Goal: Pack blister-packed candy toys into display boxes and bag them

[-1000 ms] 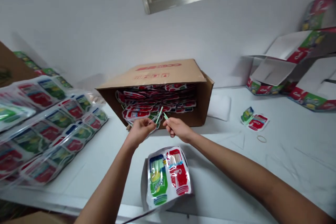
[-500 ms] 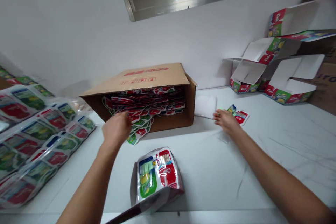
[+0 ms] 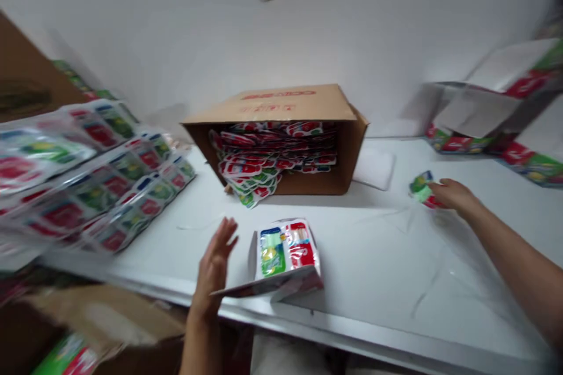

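Note:
My left hand (image 3: 215,266) is raised with its fingers apart and holds nothing. It is just left of a small open carton (image 3: 288,287), near its lowered front flap. Inside that carton, glossy candy-like packets (image 3: 272,252) with green lemon and red cola prints face up. Over to the right, my right hand (image 3: 453,196) has its fingers closed on the edge of a small green and red packet (image 3: 423,188) at the table surface. Motion blur hides how firmly it is gripped.
A large cardboard box (image 3: 281,104) lies on its side against the wall, full of packets spilling at its left. Strips of joined packets (image 3: 109,187) pile up on the left. A white pad (image 3: 373,167) and open printed cartons (image 3: 479,108) are to the right.
My left hand has left the spilling packets at the large box and come down beside the small carton, its fingers opening. My right hand has moved right onto the loose packet. The view has shifted.

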Demonstrator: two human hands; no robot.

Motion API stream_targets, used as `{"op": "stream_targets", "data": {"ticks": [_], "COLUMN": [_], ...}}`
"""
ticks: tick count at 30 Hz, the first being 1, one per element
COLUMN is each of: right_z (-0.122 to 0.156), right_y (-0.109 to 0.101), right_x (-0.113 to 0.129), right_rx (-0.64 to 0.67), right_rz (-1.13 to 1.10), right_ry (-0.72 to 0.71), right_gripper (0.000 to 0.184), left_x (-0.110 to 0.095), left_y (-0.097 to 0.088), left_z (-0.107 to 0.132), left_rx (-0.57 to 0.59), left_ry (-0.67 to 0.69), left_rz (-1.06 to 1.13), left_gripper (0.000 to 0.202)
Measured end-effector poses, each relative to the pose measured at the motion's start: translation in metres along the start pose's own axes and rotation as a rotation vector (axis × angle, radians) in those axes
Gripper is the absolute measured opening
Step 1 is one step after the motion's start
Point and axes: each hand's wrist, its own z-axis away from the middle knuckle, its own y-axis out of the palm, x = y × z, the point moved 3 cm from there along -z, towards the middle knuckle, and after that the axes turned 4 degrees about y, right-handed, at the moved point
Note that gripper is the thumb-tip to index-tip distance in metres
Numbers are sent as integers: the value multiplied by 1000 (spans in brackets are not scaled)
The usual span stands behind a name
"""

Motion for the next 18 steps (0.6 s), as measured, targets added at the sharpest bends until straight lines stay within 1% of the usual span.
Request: {"op": "stream_targets", "data": {"ticks": [1,2,3,4,5,6,7,8,10,11,13,14,16,18], "right_z": [15,33,56,83,110,135,157,173,192,197,201,201,196,186], "right_y": [9,22,40,60,79,98,116,133,162,173,186,188,181,167], "right_x": [4,11,20,33,46,58,71,82,103,110,118,118,114,111], "right_rx": [33,121,294,500,648,748,818,841,845,845,860,875,954,1041], "right_rz": [22,33,-8,-48,-61,-38,-15,-20,-48,-58,-56,-57,-100,-168], "right_ry": [9,-17,-97,-221,-341,-414,-465,-485,-498,-517,-575,-598,-604,-578], "right_gripper": [54,61,70,82,100,115,129,137,141,140,136,134,128,112], "left_x": [2,4,6,9,10,10,9,8,3,1,0,1,5,9], "left_y": [0,1,2,5,10,15,22,28,42,47,53,53,51,49], "left_z": [18,35,49,59,66,69,69,67,61,59,59,61,67,74], "left_rx": [101,173,224,273,313,330,341,342,348,353,378,388,392,366], "left_ry": [5,10,-8,-51,-95,-126,-151,-164,-179,-184,-197,-189,-145,-105], "left_rz": [87,99,50,-22,-82,-112,-124,-115,-38,12,84,95,120,264], "left_gripper": [119,131,136,139,144,149,153,156,157,155,152,151,150,145]}}
